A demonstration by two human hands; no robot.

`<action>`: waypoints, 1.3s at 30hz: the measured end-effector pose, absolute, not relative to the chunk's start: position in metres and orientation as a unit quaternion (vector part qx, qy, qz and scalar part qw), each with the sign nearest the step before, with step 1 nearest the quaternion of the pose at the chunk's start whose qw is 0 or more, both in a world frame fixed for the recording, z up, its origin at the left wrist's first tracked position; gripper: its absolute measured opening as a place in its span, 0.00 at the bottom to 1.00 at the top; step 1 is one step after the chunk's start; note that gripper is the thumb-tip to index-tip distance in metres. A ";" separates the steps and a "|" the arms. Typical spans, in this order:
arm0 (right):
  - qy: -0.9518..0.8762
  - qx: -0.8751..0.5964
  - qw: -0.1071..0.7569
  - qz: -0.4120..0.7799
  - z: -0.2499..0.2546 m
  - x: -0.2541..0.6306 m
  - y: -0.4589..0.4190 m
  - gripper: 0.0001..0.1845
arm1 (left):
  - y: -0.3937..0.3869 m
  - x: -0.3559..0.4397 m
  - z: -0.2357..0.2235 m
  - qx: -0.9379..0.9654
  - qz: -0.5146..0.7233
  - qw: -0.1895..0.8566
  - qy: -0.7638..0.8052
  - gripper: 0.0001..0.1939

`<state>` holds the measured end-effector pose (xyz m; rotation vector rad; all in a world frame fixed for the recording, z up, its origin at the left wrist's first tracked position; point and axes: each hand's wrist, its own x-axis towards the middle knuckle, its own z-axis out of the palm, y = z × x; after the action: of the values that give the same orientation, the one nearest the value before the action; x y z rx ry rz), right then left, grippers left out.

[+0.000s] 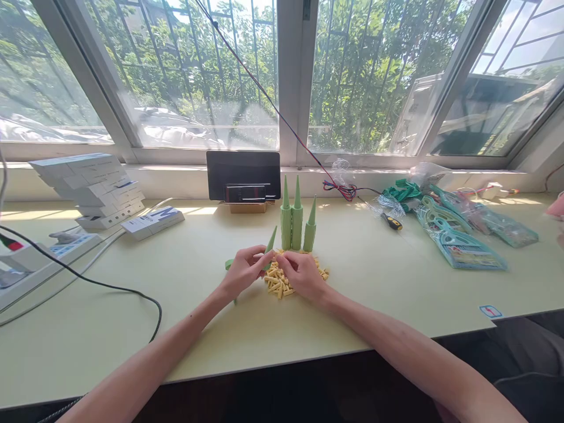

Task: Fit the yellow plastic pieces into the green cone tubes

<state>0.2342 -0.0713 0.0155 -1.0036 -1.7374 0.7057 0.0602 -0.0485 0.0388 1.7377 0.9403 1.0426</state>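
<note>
My left hand (247, 269) is closed around a green pointed cone (271, 239), its tip sticking up above my fingers. Close beside it, my right hand (304, 273) has thumb and finger pinched together near the cone; whatever they hold is hidden. Under both hands lies a pile of small yellowish peg-like pieces (278, 286). Just behind the pile stand three green ribbed cylinders topped with pointed cones, two side by side (291, 226) and one slightly apart on the right (310, 234). Another green piece (229, 264) shows partly behind my left hand.
A dark tablet (243, 167) leans on a stand at the back. Stacked white boxes (94, 188), a power strip (73, 247) and cables are on the left. Bagged green dustpan sets (458, 235) and a yellow-black screwdriver (392, 221) lie right. Part of another person's hand (557, 207) shows far right.
</note>
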 end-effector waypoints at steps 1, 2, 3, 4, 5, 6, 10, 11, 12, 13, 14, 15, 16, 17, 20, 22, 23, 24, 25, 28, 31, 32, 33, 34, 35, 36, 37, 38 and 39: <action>-0.713 -0.414 0.485 0.291 0.015 0.234 -0.071 0.26 | -0.049 0.060 0.039 0.700 0.419 0.438 0.379 0.19; -0.712 -0.416 0.483 0.294 0.014 0.234 -0.071 0.26 | -0.049 0.060 0.039 0.700 0.417 0.438 0.380 0.20; -0.711 -0.417 0.482 0.298 0.014 0.234 -0.071 0.26 | -0.049 0.060 0.039 0.701 0.416 0.438 0.380 0.20; -0.710 -0.417 0.481 0.302 0.013 0.234 -0.070 0.26 | -0.049 0.060 0.039 0.701 0.415 0.439 0.379 0.20; -0.709 -0.416 0.480 0.306 0.013 0.234 -0.070 0.26 | -0.049 0.060 0.039 0.702 0.413 0.440 0.378 0.19; -0.709 -0.414 0.480 0.309 0.012 0.234 -0.070 0.27 | -0.049 0.060 0.039 0.703 0.412 0.441 0.376 0.19; -0.710 -0.420 0.479 0.299 0.014 0.235 -0.070 0.27 | -0.048 0.060 0.038 0.702 0.412 0.444 0.374 0.19; -0.709 -0.425 0.480 0.293 0.015 0.235 -0.070 0.27 | -0.048 0.060 0.038 0.701 0.414 0.444 0.375 0.19; -0.708 -0.429 0.481 0.288 0.016 0.235 -0.071 0.26 | -0.047 0.060 0.038 0.699 0.416 0.445 0.375 0.19; -0.707 -0.432 0.482 0.285 0.018 0.235 -0.072 0.25 | -0.047 0.060 0.038 0.697 0.418 0.446 0.375 0.19; -0.705 -0.432 0.484 0.285 0.020 0.235 -0.073 0.24 | -0.048 0.060 0.038 0.696 0.420 0.445 0.375 0.19; -0.704 -0.431 0.485 0.288 0.022 0.235 -0.074 0.22 | -0.048 0.060 0.038 0.696 0.421 0.444 0.376 0.19; -0.703 -0.428 0.486 0.293 0.023 0.235 -0.075 0.19 | -0.048 0.060 0.038 0.696 0.422 0.443 0.376 0.18; -0.703 -0.424 0.488 0.297 0.025 0.235 -0.076 0.18 | -0.048 0.060 0.039 0.697 0.420 0.442 0.377 0.18; -0.705 -0.415 0.492 0.297 0.026 0.236 -0.077 0.15 | -0.049 0.060 0.039 0.700 0.417 0.442 0.376 0.18; -0.709 -0.411 0.490 0.296 0.025 0.236 -0.077 0.15 | -0.049 0.060 0.040 0.698 0.418 0.444 0.375 0.18; -0.710 -0.410 0.489 0.297 0.025 0.236 -0.076 0.15 | -0.049 0.061 0.040 0.697 0.419 0.446 0.374 0.17; -0.710 -0.410 0.488 0.299 0.025 0.236 -0.076 0.15 | -0.050 0.061 0.040 0.696 0.420 0.447 0.373 0.18; -0.709 -0.410 0.488 0.302 0.024 0.236 -0.076 0.15 | -0.050 0.061 0.041 0.695 0.421 0.448 0.374 0.18; -0.705 -0.409 0.491 0.307 0.024 0.235 -0.076 0.16 | -0.051 0.063 0.043 0.692 0.423 0.446 0.379 0.19; -0.704 -0.408 0.494 0.305 0.023 0.235 -0.076 0.17 | -0.052 0.063 0.044 0.691 0.421 0.447 0.382 0.19; -0.705 -0.408 0.494 0.304 0.022 0.235 -0.076 0.17 | -0.052 0.063 0.044 0.691 0.420 0.447 0.382 0.19; -0.705 -0.409 0.494 0.303 0.022 0.235 -0.075 0.18 | -0.052 0.062 0.044 0.692 0.419 0.447 0.383 0.19; -0.705 -0.410 0.494 0.301 0.021 0.235 -0.075 0.18 | -0.051 0.062 0.043 0.693 0.418 0.446 0.384 0.19; -0.705 -0.412 0.494 0.300 0.021 0.235 -0.075 0.19 | -0.051 0.062 0.043 0.694 0.417 0.444 0.385 0.19; -0.704 -0.414 0.494 0.299 0.021 0.235 -0.075 0.19 | -0.051 0.061 0.043 0.695 0.416 0.442 0.385 0.19; -0.704 -0.415 0.493 0.298 0.020 0.235 -0.074 0.20 | -0.051 0.061 0.043 0.697 0.415 0.441 0.385 0.19; -0.703 -0.416 0.494 0.297 0.020 0.235 -0.074 0.20 | -0.051 0.061 0.043 0.698 0.414 0.439 0.384 0.19; -0.703 -0.416 0.494 0.297 0.020 0.235 -0.074 0.20 | -0.051 0.062 0.043 0.699 0.414 0.439 0.383 0.19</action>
<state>0.2346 -0.0740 0.0201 -1.0082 -1.7048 0.7196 0.0616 -0.0513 0.0427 1.7381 0.9526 1.0290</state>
